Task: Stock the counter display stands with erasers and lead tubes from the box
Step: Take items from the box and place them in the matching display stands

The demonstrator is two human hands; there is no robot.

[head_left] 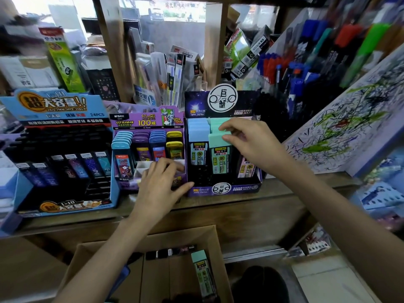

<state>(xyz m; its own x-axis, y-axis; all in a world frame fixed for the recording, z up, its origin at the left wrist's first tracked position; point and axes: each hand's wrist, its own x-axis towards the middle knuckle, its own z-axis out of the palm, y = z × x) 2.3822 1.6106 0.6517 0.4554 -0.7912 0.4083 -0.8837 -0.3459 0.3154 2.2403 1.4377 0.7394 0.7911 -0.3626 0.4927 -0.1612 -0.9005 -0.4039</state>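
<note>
On the wooden counter stand three display stands: a blue one point(65, 119) at the left, a purple one point(131, 121) in the middle, a dark purple one point(223, 189) at the right. My right hand point(251, 143) pinches the top of a mint-green lead tube point(218, 154) that stands in the right stand beside a blue tube point(197, 147). My left hand point(161, 184) rests with its fingers spread on the front of the middle stand, holding nothing. Below the counter, the open cardboard box point(91, 252) holds another green tube point(204, 274) and dark tubes point(170, 251).
A slanted board covered in pen scribbles point(341, 132) rises at the right, with racks of markers point(295, 68) behind it. Packaged pens point(172, 73) stand behind the stands. A wooden post point(109, 47) rises at the back. Blue trays point(380, 197) lie at the far right.
</note>
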